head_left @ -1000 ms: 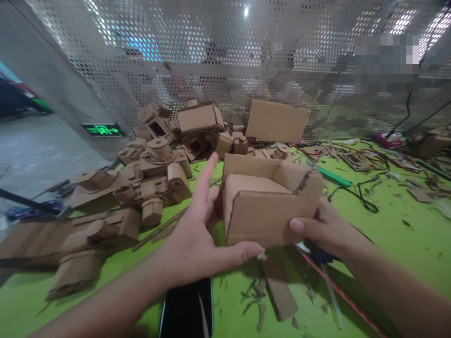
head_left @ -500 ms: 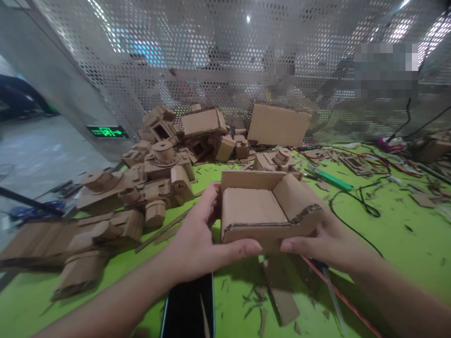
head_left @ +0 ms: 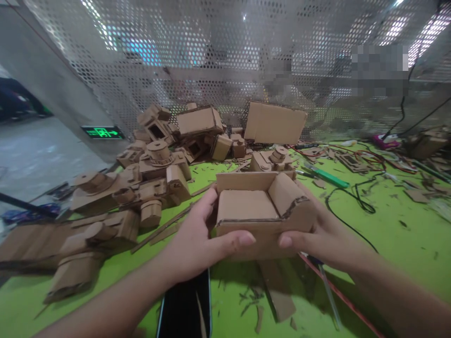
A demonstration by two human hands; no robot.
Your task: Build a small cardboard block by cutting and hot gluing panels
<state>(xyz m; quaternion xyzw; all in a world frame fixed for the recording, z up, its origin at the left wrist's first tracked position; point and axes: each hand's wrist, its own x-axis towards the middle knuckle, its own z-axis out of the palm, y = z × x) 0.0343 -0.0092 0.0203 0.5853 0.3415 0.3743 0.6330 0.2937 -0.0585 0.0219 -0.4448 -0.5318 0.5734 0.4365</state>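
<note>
I hold a cardboard model shaped like a small sofa (head_left: 257, 211) over the green table (head_left: 405, 244), seat facing up. My left hand (head_left: 197, 239) grips its left side, thumb along the front face and fingers up its open left end. My right hand (head_left: 320, 234) grips the right side, thumb on the front, fingers behind the raised arm piece. Both hands are closed on it.
A heap of cardboard models (head_left: 141, 178) fills the left and back of the table. A flat cardboard sheet (head_left: 275, 123) leans on the perforated metal screen (head_left: 225, 61). A black phone (head_left: 186, 310) lies below my hands, with cardboard scraps (head_left: 278, 291), a green cutter (head_left: 326, 177) and black cables (head_left: 352, 197).
The cardboard sofa has tipped from front face toward me to seat facing up and dropped lower. My left fingers went from stretched out to wrapped on its side.
</note>
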